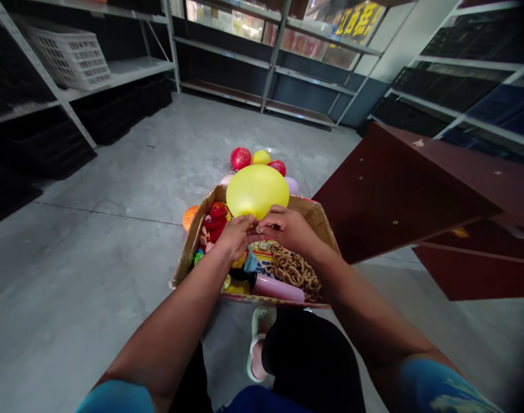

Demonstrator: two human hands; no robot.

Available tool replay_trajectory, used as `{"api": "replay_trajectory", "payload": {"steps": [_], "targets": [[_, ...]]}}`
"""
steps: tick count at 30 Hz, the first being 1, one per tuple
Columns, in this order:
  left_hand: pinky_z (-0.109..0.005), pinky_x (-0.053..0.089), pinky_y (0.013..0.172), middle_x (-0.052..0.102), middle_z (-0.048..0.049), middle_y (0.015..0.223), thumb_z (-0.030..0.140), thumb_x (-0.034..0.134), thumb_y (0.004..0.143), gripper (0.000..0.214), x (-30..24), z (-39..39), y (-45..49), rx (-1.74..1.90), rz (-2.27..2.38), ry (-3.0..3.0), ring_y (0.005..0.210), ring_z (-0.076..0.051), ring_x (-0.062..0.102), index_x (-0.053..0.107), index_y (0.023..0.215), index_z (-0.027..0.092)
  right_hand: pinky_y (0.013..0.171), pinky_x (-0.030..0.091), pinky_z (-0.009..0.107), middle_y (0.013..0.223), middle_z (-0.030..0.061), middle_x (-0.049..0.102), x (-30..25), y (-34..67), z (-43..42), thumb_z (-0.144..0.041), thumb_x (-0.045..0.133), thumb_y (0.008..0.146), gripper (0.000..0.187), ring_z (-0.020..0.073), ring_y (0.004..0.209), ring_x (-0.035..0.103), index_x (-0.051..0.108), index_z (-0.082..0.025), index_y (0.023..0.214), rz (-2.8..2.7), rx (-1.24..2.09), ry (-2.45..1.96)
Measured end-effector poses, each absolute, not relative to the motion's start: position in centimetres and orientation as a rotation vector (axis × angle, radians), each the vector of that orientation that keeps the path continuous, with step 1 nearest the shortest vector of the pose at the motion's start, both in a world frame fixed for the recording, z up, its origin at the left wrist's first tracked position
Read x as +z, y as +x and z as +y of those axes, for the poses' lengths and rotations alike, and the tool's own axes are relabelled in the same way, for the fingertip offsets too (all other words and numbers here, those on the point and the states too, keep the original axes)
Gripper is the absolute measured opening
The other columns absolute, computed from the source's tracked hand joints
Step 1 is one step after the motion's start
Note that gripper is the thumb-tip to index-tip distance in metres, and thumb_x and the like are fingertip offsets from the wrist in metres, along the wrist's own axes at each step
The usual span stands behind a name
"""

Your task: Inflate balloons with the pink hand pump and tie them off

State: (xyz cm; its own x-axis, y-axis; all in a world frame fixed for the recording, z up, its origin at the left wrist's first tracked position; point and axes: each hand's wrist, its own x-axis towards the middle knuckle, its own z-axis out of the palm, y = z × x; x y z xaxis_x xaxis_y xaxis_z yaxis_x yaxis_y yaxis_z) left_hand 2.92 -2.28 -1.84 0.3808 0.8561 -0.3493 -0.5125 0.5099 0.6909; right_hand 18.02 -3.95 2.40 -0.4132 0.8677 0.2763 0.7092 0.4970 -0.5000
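An inflated yellow balloon point(257, 189) stands above a cardboard box point(186, 252), its neck end toward me. My left hand point(238, 234) pinches the balloon at its neck. Close against it, my right hand point(285, 226) has its fingers closed at the same neck end, around a small pale bit that may be the balloon's tail. Below my hands, the box holds red uninflated balloons point(217, 221) on the left, a heap of tan rubber rings or loops point(294, 269) on the right, and a pink hand pump point(281, 288) with a black end at the front.
Inflated balloons lie on the floor behind the box, including a red one point(240, 158) and a small yellow one point(261, 156); an orange one point(190, 218) is at its left. A dark red wooden table point(399, 189) stands at right. Metal shelves point(266, 74) line the walls, with a white basket point(74, 57).
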Motion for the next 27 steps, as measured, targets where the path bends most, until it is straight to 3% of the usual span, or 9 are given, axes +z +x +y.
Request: {"api": "replay_trajectory", "payload": {"steps": [5, 12, 22, 27], "targets": [[-0.022, 0.046, 0.050, 0.056, -0.0002, 0.059, 0.027, 0.058, 0.083, 0.016, -2.5, -2.2, 2.9, 0.935, 0.822, 0.705, 0.049, -0.010, 0.051, 0.057, 0.073, 0.014, 0.064, 0.038, 0.023, 0.080, 0.0026, 0.061, 2.5, 17.0, -3.8, -0.019, 0.056, 0.083, 0.017, 0.0129, 0.075, 0.056, 0.070, -0.020, 0.075, -2.374, 0.263, -1.378], [-0.016, 0.022, 0.039, 0.047, 0.0044, 0.054, 0.031, 0.060, 0.081, 0.019, -2.4, -2.2, 2.5, 0.937, 0.853, 0.788, 0.041, -0.004, 0.034, 0.052, 0.073, 0.016, 0.067, 0.040, 0.024, 0.087, 0.0028, 0.063, 2.1, 17.1, -3.5, -0.023, 0.060, 0.084, 0.009, 0.0137, 0.076, 0.057, 0.068, -0.020, 0.088, -2.316, 0.318, -1.373], [-0.020, 0.013, 0.039, 0.049, 0.0028, 0.057, 0.041, 0.058, 0.080, 0.029, -2.6, -2.0, 2.0, 0.869, 0.902, 0.890, 0.038, -0.004, 0.026, 0.051, 0.067, 0.016, 0.067, 0.039, 0.025, 0.090, 0.0057, 0.059, 2.9, 16.6, -4.0, -0.019, 0.048, 0.089, 0.015, 0.0155, 0.078, 0.056, 0.063, -0.019, 0.086, -2.425, 0.162, -1.474], [-0.022, 0.016, 0.042, 0.047, 0.0024, 0.058, 0.044, 0.061, 0.074, 0.030, -2.8, -1.6, 1.4, 0.849, 0.911, 1.003, 0.041, -0.005, 0.027, 0.054, 0.066, 0.015, 0.063, 0.037, 0.026, 0.087, 0.0057, 0.063, 2.6, 16.5, -3.9, -0.023, 0.054, 0.086, 0.008, 0.0156, 0.074, 0.056, 0.060, -0.018, 0.086, -2.361, 0.099, -1.560]]}}
